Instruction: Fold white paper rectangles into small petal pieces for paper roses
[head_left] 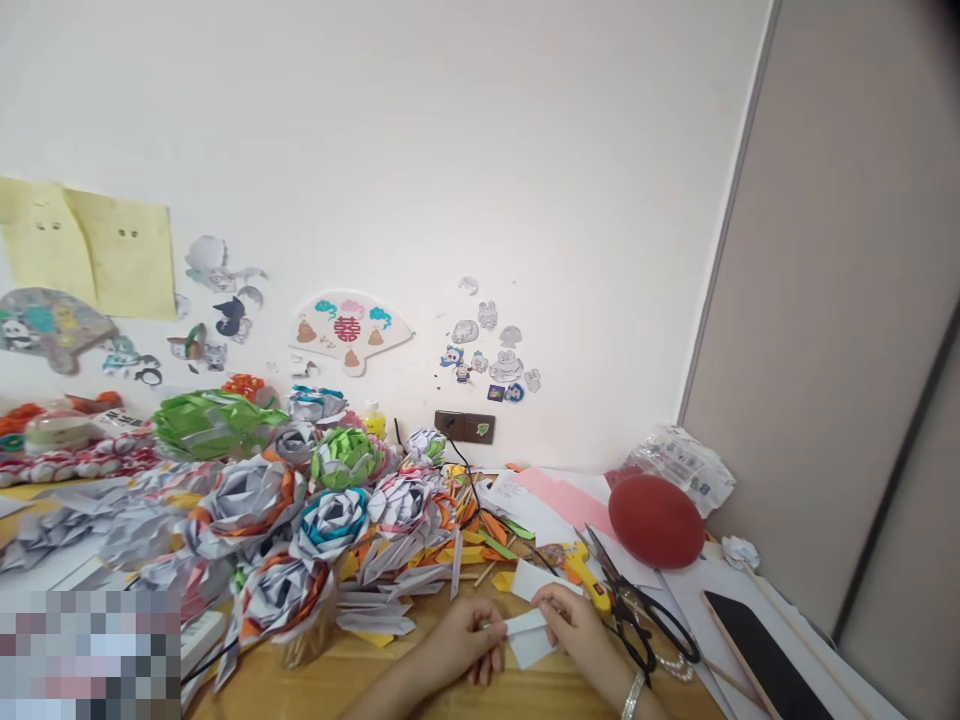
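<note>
A small white paper (531,646) with a folded upper edge is held low in the view, above the wooden table (450,690). My left hand (471,640) pinches its left end between thumb and finger. At its right side, the fingers of my right hand (571,622) are closed on the same paper. Another white sheet (534,578) lies just behind my right hand. The yellow glue gun (589,578) rests beyond that hand, and black-handled scissors (636,612) lie to its right.
Folded paper flowers (337,520) crowd the left side, with loose folded strips (390,585) in front. To the right are a red oval object (656,521), a dark phone (761,655) and a crumpled plastic bag (679,465). A wall stands behind the table.
</note>
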